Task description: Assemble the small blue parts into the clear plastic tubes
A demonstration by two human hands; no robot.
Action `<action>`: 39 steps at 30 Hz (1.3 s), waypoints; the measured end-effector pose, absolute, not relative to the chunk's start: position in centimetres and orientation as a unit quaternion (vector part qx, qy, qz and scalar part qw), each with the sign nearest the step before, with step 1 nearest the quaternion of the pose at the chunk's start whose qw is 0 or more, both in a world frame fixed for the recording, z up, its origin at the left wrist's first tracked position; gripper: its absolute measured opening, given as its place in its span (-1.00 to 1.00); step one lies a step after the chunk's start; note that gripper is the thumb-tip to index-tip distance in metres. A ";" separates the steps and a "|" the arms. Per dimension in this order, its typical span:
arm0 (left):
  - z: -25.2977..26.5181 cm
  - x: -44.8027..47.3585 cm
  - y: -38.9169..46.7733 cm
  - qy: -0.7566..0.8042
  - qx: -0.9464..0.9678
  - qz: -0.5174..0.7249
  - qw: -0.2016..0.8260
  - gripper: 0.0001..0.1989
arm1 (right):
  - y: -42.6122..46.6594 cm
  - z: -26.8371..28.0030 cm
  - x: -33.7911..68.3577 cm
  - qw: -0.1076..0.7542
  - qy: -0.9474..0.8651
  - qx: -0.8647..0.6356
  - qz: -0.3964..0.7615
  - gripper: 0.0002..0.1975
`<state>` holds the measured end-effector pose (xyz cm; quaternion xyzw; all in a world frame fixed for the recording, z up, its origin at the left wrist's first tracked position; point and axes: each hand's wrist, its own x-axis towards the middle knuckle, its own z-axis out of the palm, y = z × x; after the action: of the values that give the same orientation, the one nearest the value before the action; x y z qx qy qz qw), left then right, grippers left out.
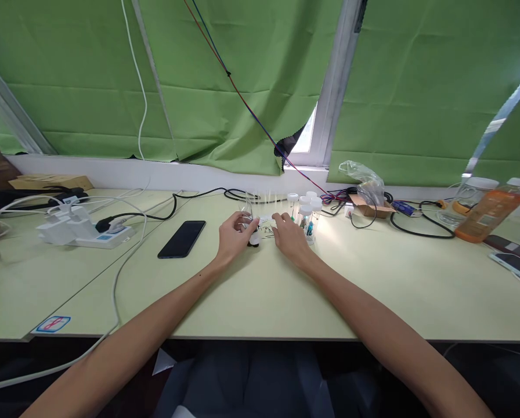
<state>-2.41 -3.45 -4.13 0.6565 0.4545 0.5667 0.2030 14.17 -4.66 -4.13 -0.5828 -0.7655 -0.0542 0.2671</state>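
**Both hands at a small vial on the worktop**

The left hand (233, 235) rests on the pale green worktop (251, 302), its fingers curled round a small clear vial (248, 216) that stands upright above a dark cap (254, 242). The fingers are closed loosely on the vial; how firm the hold is cannot be told at this size.

The right hand (289, 235) lies just beside it, palm down, fingers bent and fingertips touching a small printed card (266, 228) between the two hands. Whether it grips anything cannot be told.

Just right of the right hand stands a cluster of white-capped tubes (309, 213), upright, some with blue contents. A black phone (182, 238) lies face down to the left of the left hand, well apart. Further left sits a white power strip (83, 231) with plugs and cables. At the far right stand an orange bottle (486, 216) and a clear jar (471, 194). A crumpled plastic bag (364, 181) lies behind the tubes, near the window ledge.
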 end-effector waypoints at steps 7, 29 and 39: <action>-4.6 -2.1 -3.8 0.453 0.698 0.510 0.218 -0.57 | -5.0 -4.8 14.2 0.147 -0.791 -0.592 -0.054 -0.77; -5.8 -2.1 -2.9 0.418 0.738 0.427 0.314 -0.53 | -4.4 -5.1 14.0 0.351 -0.746 -0.566 -0.030 -0.71; -4.9 -2.8 -2.5 0.462 0.703 0.477 0.252 -0.63 | -4.6 -5.6 13.5 0.467 -0.734 -0.492 0.048 -0.36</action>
<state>-2.83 -2.48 -4.93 0.7034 0.4624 0.4772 0.2524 13.50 -4.61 -5.64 -0.4917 -0.7336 0.0475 0.4667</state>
